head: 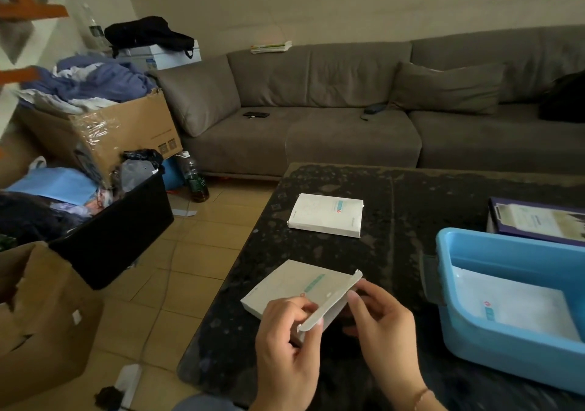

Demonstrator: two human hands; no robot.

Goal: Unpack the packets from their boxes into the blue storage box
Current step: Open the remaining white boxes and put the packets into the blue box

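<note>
You're gripping white box with left hand, right hand pinching end flap — opening it. Box long axis running 10-to-4 o'clock, open end toward right hand. Blue storage box sitting at 3 o'clock — right hand nearer. Second box waiting at 12.

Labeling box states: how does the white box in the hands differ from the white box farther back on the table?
The near box is held by the left hand and right hand; the far box is untouched. The near box's end flap is lifted open; the far box looks closed. The near box is tilted, raised at the hands' end; the far box lies flat on the table. Both are flat white cartons with similar teal-and-red print.
</note>
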